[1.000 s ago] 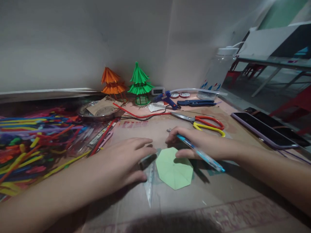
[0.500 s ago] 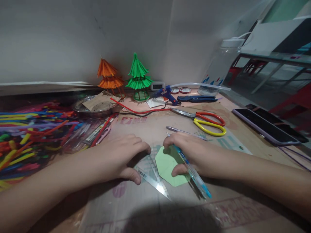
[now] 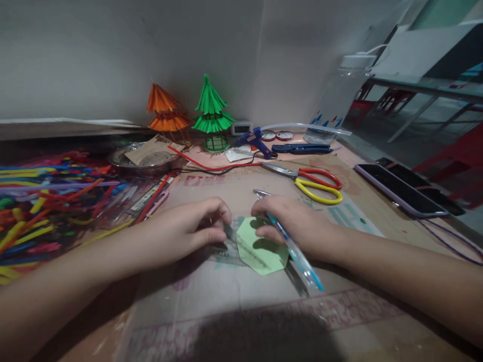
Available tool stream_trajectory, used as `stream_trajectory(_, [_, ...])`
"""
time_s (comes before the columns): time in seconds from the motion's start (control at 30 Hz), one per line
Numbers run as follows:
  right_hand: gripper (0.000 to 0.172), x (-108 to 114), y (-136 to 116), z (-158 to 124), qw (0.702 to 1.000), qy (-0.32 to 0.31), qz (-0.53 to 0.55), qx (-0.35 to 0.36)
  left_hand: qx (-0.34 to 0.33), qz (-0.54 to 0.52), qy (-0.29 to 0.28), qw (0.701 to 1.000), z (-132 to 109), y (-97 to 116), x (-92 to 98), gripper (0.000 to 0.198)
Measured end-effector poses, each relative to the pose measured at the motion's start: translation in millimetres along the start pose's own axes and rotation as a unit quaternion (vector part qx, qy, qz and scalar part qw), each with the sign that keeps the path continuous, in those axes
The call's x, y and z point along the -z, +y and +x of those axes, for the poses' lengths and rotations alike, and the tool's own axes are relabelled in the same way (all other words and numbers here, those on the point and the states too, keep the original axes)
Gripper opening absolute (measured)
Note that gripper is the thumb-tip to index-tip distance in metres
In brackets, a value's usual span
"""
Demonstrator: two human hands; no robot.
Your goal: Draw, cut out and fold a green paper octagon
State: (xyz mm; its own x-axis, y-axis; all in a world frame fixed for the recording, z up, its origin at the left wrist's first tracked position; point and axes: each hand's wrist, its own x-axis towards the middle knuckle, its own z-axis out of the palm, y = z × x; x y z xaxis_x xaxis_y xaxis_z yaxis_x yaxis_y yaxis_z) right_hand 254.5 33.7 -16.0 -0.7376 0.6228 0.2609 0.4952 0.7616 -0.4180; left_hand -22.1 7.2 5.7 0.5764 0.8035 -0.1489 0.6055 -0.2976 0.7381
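Note:
A green octagonal piece of paper [image 3: 266,259] lies on the plastic-covered work surface between my hands. My left hand [image 3: 196,226] is closed, thumb and index finger pinching a clear set square [image 3: 228,255], which is hard to see and partly overlaps the paper's left side. Over the right part of the paper, my right hand [image 3: 289,223] has a clear-and-blue pen [image 3: 298,254] tucked in it, slanting down toward me. Its thumb and fingertips are curled above the paper. Beyond that hand a grey pen [image 3: 260,192] shows only its end.
Scissors [image 3: 319,187], a blue glue gun [image 3: 252,141] and pliers [image 3: 302,149] lie behind. Orange [image 3: 164,110] and green [image 3: 212,113] pagoda models stand by the wall. Colourful pipe cleaners [image 3: 33,216] cover the left, a phone [image 3: 400,191] the right. A bottle [image 3: 332,100] stands behind.
My left thumb and fingers have closed together on the set square, which has shifted and now overlaps the paper. My right hand keeps the pen, its fingers still over the paper. The view shifted slightly.

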Motion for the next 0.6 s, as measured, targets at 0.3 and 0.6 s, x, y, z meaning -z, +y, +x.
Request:
stream_trajectory(0.3, [0.029,-9.0,-6.2,1.3,0.909,0.064,0.353,-0.211,-0.033,0.028,0.055,0.998,16.2,10.4,-25.5,0.026])
stream_trajectory(0.6, [0.029,-16.2,-1.0,0.1,0.911,0.084,0.360,-0.181,-0.049,0.093,0.060,0.993,6.6,18.4,-38.2,0.032])
